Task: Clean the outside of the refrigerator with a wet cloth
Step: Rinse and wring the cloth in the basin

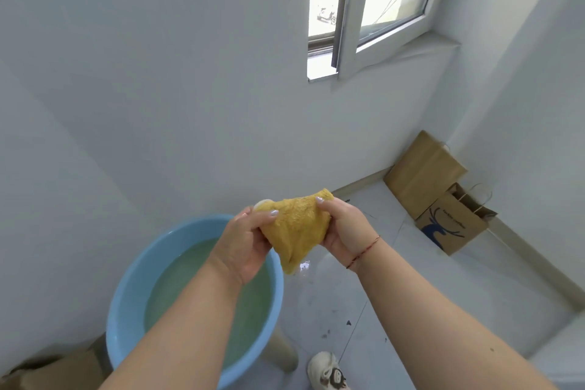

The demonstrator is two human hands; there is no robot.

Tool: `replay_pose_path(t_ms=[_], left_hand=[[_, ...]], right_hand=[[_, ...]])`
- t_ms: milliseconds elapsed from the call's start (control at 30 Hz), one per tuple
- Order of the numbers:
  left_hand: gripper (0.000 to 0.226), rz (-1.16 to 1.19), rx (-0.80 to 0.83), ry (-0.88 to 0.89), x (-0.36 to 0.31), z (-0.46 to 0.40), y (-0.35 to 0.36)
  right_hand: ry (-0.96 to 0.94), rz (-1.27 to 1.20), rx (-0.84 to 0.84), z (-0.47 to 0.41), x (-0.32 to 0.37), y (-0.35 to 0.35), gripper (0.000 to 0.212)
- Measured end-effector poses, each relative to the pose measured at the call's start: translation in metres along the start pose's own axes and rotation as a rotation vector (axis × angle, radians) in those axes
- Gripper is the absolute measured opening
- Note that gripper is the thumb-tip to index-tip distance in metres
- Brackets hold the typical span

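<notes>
A yellow cloth point(297, 226) hangs bunched between both hands, its lower tip pointing down beside the basin's right rim. My left hand point(245, 242) grips its left side with curled fingers and thumb. My right hand point(343, 229) pinches its right upper corner. A blue plastic basin point(126, 304) holding greenish water stands below my left forearm. No refrigerator is in view.
White walls stand ahead and to the right, with a partly open window point(373, 9) above. Two brown paper bags point(443, 193) lean in the floor's far right corner. A stool leg point(281, 355) shows under the basin, near my shoe point(327, 372). Cardboard point(53, 374) lies at bottom left.
</notes>
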State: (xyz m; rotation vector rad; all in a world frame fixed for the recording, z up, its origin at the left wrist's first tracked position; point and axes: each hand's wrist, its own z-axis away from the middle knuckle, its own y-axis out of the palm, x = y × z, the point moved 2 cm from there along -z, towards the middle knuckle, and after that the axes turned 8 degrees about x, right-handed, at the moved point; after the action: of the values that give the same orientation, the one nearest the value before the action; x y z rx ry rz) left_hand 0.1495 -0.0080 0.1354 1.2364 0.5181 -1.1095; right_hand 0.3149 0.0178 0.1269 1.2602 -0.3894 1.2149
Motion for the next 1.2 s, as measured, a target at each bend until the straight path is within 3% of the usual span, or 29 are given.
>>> replay_pose_path(t_ms=[100, 233, 333, 433, 500, 600, 667, 767, 800, 867, 967, 1033, 1133, 1200], left_hand=[[0.039, -0.013, -0.038, 0.045, -0.001, -0.003, 0.004], [0.059, -0.087, -0.008, 0.046, 0.007, -0.007, 0.028], [0.055, -0.139, 0.042, 0.033, 0.016, -0.011, 0.051], [0.051, -0.252, 0.202, 0.014, 0.027, -0.015, 0.086], [0.053, -0.343, 0.302, -0.026, 0.034, -0.019, 0.106], [0.047, -0.663, 0.429, -0.038, 0.046, -0.025, 0.148], [0.027, -0.896, 0.466, 0.023, 0.062, -0.031, 0.180], [0.015, -1.072, 0.465, 0.094, 0.085, -0.034, 0.226], [0.013, -1.078, 0.496, 0.099, 0.093, -0.031, 0.249], [0.010, -1.022, 0.586, 0.039, 0.105, -0.026, 0.281], [0.033, -0.819, 0.814, -0.137, 0.134, -0.011, 0.337], [0.040, -0.643, 0.886, -0.251, 0.156, 0.000, 0.373], [0.031, -0.612, 0.878, -0.323, 0.204, 0.018, 0.431], [0.029, -0.705, 0.865, -0.321, 0.238, 0.028, 0.462]], right_hand=[[-0.056, 0.052, 0.067, 0.019, 0.009, -0.010, 0.021], [-0.148, 0.385, -0.149, 0.037, 0.024, -0.035, 0.010], [-0.195, 0.631, -0.300, 0.058, 0.038, -0.052, 0.004], [-0.230, 0.639, -0.476, 0.092, 0.052, -0.080, 0.023], [-0.257, 0.662, -0.461, 0.119, 0.060, -0.095, 0.042], [-0.134, 0.893, -0.440, 0.160, 0.065, -0.126, 0.075], [-0.040, 1.146, -0.559, 0.187, 0.065, -0.148, 0.063], [0.032, 1.297, -0.724, 0.228, 0.067, -0.177, 0.016], [0.035, 1.251, -0.743, 0.250, 0.069, -0.190, 0.013], [-0.037, 1.024, -0.689, 0.285, 0.071, -0.213, 0.029], [-0.383, 0.224, -0.526, 0.348, 0.065, -0.251, 0.062], [-0.523, -0.194, -0.381, 0.378, 0.052, -0.266, 0.067], [-0.529, -0.349, -0.200, 0.414, 0.014, -0.286, 0.085], [-0.458, -0.382, -0.284, 0.438, -0.006, -0.297, 0.095]])
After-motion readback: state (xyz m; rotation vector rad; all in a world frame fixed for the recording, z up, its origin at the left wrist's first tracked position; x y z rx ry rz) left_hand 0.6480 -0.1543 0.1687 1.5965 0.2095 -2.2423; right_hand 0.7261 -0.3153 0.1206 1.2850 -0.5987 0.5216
